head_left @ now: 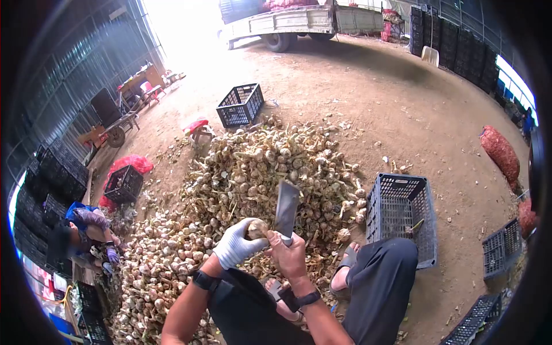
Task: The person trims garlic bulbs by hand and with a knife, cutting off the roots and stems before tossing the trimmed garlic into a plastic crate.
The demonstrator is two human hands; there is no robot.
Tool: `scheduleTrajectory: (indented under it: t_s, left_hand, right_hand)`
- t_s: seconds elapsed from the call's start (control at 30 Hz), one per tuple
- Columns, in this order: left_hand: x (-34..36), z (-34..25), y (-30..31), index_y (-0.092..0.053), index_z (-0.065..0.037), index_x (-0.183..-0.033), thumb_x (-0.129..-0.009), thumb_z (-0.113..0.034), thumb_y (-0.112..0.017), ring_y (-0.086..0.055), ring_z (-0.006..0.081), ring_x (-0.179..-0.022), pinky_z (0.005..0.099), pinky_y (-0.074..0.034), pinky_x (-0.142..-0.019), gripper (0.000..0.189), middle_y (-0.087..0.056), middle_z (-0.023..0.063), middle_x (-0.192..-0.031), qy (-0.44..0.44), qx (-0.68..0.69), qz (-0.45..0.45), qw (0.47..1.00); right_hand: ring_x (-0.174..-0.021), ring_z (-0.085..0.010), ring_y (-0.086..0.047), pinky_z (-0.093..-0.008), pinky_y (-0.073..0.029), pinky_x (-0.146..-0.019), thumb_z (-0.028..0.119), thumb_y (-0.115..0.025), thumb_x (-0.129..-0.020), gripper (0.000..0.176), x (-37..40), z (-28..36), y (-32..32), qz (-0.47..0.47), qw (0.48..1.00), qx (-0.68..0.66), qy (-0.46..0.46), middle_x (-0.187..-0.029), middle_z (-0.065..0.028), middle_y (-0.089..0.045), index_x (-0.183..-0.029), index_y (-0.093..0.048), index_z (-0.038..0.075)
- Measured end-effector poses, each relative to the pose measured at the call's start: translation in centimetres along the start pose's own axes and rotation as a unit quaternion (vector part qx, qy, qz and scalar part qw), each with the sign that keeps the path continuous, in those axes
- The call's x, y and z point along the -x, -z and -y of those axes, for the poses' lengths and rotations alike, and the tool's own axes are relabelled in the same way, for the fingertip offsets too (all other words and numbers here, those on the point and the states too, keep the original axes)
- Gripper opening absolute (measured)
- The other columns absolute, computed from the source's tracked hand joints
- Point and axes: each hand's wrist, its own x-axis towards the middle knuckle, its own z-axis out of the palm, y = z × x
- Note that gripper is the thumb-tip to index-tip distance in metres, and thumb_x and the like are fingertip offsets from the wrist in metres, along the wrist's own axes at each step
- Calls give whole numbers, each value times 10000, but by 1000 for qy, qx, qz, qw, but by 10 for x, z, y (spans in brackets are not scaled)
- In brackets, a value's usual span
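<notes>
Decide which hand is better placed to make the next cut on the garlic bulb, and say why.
Probably the right hand: it holds the knife, blade beside the garlic bulb that the gloved left hand steadies.

On my feed the left hand [236, 246] wears a white glove, and the garlic bulb [257, 229] in it is pale tan. The right hand [289, 256] is bare, and its knife [286, 210] has a dull grey blade with darker streaks, perhaps rust, though the picture is too soft to say. Both wrists carry black bands. The garlic heap [230, 184] is cream and straw-brown on a reddish-brown dirt floor [356, 92]. The near crate [402, 215] is slate blue with a lattice pattern, the far crate [240, 104] is black, and the mesh sack [500, 152] is red.
</notes>
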Motion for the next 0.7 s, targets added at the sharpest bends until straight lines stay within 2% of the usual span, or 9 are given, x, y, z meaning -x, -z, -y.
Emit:
scheduleTrajectory:
  t_s: [0.07,0.1,0.13,0.23,0.3,0.47,0.53,0.6,0.7]
  left_hand:
    - [5,3,-2,-619,-30,-1164,-808,-201,-816,-589,64,-927,270,-525,-829,442,-680,19,-1006,0,44,-22,999]
    - [6,2,-5,-617,-22,-1164,-809,-195,-812,-591,66,-928,270,-525,-835,440,-679,23,-1009,-12,43,-34,998]
    - [8,0,-8,-614,-15,-1163,-810,-189,-808,-593,69,-928,270,-524,-840,439,-678,27,-1013,-23,43,-44,998]
    - [6,19,-14,-599,-23,-1170,-777,-174,-827,-601,80,-920,272,-525,-837,479,-673,23,-1014,-38,58,-28,997]
    - [4,37,-16,-575,-44,-1170,-749,-159,-847,-598,91,-934,278,-522,-843,515,-654,14,-1027,-75,74,0,994]
    - [3,46,-24,-542,-72,-1174,-758,-136,-844,-573,91,-926,278,-514,-834,518,-617,-2,-1021,-68,70,19,995]
    - [6,44,-24,-537,-58,-1209,-854,-97,-729,-579,124,-977,292,-511,-870,406,-604,20,-1072,-65,57,33,996]
    - [3,50,-25,-540,-58,-1200,-831,-113,-756,-578,122,-977,296,-512,-872,431,-605,21,-1072,-41,63,40,996]
    - [3,55,-29,-563,-72,-1123,-755,-102,-825,-574,87,-896,274,-511,-808,453,-623,1,-973,-71,22,9,997]
  right_hand:
    - [-546,-57,-511,-267,-504,-550,197,-718,-928,220,-6,-19,23,18,956,216,195,-613,45,-527,-838,-663,3]
    - [-550,-129,-544,-312,-452,-527,128,-720,-881,163,5,5,22,2,902,334,273,-628,-30,-543,-829,-636,-1]
    - [-550,-129,-544,-312,-452,-527,128,-720,-881,163,7,7,26,2,901,335,275,-628,-30,-543,-829,-636,-1]
    - [-558,-327,-561,-372,-436,-511,78,-747,-745,165,11,16,33,53,829,389,399,-685,-143,-548,-768,-587,41]
    - [-564,-333,-571,-381,-440,-509,96,-749,-750,173,12,16,34,48,813,411,410,-686,-139,-550,-763,-584,46]
    - [-566,-340,-580,-400,-446,-495,160,-743,-782,202,7,6,43,48,773,457,437,-703,-132,-551,-764,-571,56]
    - [-586,-340,-595,-411,-459,-515,141,-727,-789,164,5,0,44,46,774,467,426,-727,-126,-569,-779,-585,62]
    - [-606,-339,-610,-423,-472,-535,123,-712,-797,127,2,-6,46,43,774,476,415,-752,-121,-586,-793,-598,67]
    - [-601,-338,-609,-422,-469,-527,78,-694,-806,118,-3,-21,47,14,785,454,422,-738,-122,-577,-793,-577,66]
